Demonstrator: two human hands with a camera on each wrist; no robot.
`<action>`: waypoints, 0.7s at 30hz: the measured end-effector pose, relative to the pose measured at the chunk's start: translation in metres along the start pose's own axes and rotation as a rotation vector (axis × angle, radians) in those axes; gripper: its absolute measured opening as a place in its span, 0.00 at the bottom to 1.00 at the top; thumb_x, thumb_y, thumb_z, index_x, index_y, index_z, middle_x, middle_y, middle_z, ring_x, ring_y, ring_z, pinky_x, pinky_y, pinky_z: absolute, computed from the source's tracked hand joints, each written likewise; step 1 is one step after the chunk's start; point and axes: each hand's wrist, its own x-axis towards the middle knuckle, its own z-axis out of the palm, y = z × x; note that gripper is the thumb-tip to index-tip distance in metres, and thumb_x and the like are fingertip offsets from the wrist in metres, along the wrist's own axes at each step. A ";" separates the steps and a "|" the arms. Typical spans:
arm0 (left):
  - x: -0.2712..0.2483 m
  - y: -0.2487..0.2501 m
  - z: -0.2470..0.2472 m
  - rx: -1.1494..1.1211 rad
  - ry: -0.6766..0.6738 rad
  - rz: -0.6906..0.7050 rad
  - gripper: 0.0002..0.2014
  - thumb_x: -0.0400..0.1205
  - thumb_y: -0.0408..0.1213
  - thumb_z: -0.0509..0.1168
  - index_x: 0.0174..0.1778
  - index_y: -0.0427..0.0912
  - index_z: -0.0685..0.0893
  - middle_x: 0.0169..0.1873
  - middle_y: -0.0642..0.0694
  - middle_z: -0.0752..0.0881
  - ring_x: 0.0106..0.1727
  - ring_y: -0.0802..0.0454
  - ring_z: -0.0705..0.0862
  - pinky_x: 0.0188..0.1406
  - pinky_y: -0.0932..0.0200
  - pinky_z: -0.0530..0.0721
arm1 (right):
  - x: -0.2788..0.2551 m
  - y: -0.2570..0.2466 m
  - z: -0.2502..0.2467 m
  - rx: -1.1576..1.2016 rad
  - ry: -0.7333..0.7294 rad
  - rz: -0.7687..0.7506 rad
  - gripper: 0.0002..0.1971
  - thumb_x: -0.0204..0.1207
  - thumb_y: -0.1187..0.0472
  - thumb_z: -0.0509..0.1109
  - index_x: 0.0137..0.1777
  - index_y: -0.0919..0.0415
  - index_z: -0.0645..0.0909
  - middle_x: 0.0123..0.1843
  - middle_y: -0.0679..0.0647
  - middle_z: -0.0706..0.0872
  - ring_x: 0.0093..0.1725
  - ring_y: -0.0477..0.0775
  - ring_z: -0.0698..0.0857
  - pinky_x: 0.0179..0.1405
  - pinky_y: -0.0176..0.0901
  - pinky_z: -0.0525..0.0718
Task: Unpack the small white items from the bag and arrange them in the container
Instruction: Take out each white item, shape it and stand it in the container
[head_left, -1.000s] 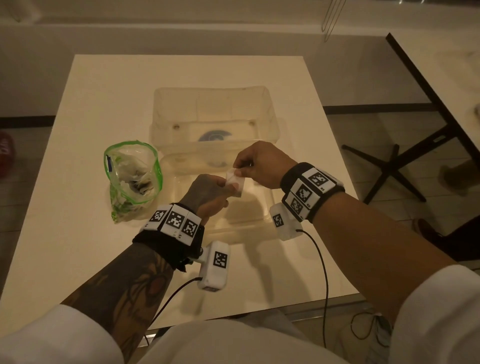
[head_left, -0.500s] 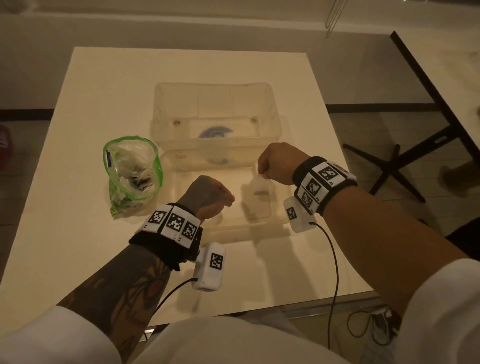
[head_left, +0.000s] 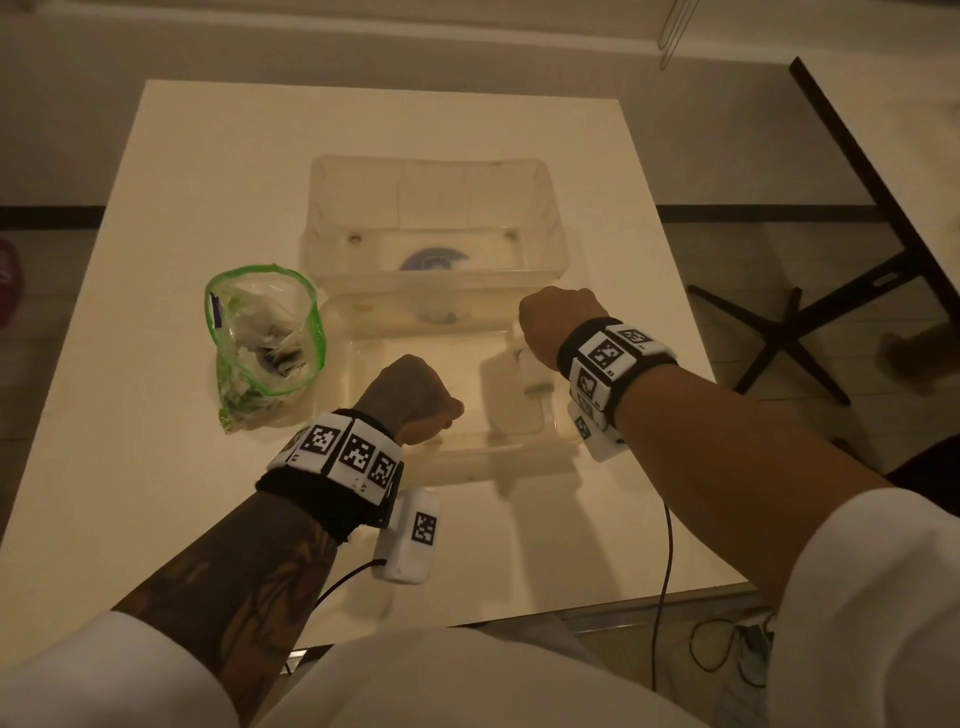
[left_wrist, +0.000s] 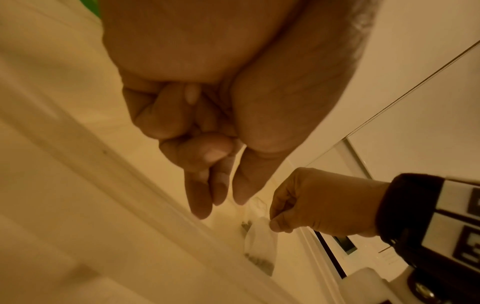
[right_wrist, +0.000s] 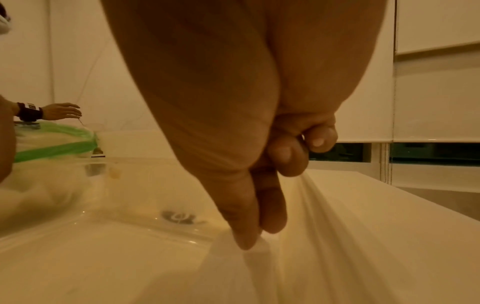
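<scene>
A green-rimmed clear bag (head_left: 262, 338) stands open on the table, left of a shallow clear tray (head_left: 457, 449), with white items inside. My right hand (head_left: 550, 322) is at the tray's right side. Its thumb and forefinger pinch the top of a small white packet (left_wrist: 259, 242), which hangs upright onto the tray floor beside the right wall. The right wrist view shows the same pinch (right_wrist: 257, 238) on the packet (right_wrist: 262, 253). My left hand (head_left: 415, 395) hovers over the tray's near left part, fingers curled, holding nothing (left_wrist: 223, 197).
A deeper clear container (head_left: 431, 171) stands just behind the tray, with a blue mark showing through its base. The white table (head_left: 156, 467) has bare surface around them. A dark-legged table (head_left: 831, 156) stands to the right, across the floor.
Both hands held the packet over the tray's middle. My left hand let go and curled up. My right hand carried the packet rightward and lowered it to the tray's right side.
</scene>
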 end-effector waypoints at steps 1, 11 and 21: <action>0.000 0.000 0.000 -0.004 -0.001 -0.003 0.11 0.80 0.38 0.69 0.42 0.32 0.90 0.42 0.41 0.91 0.47 0.45 0.89 0.55 0.48 0.86 | 0.001 -0.001 -0.001 -0.001 -0.003 0.002 0.09 0.80 0.70 0.56 0.40 0.58 0.69 0.32 0.51 0.68 0.39 0.56 0.74 0.52 0.50 0.72; 0.002 -0.003 -0.005 0.026 -0.013 0.005 0.13 0.81 0.40 0.68 0.41 0.32 0.91 0.40 0.43 0.91 0.43 0.48 0.88 0.49 0.54 0.83 | 0.012 -0.002 -0.006 -0.022 0.010 0.040 0.12 0.81 0.66 0.57 0.56 0.62 0.82 0.40 0.54 0.77 0.41 0.57 0.79 0.45 0.48 0.78; 0.002 -0.001 -0.006 0.057 -0.021 -0.017 0.17 0.82 0.43 0.66 0.41 0.33 0.91 0.36 0.45 0.89 0.40 0.50 0.84 0.39 0.58 0.77 | 0.013 -0.002 -0.006 0.049 -0.046 -0.005 0.08 0.81 0.65 0.60 0.54 0.63 0.80 0.40 0.54 0.77 0.43 0.57 0.80 0.48 0.49 0.83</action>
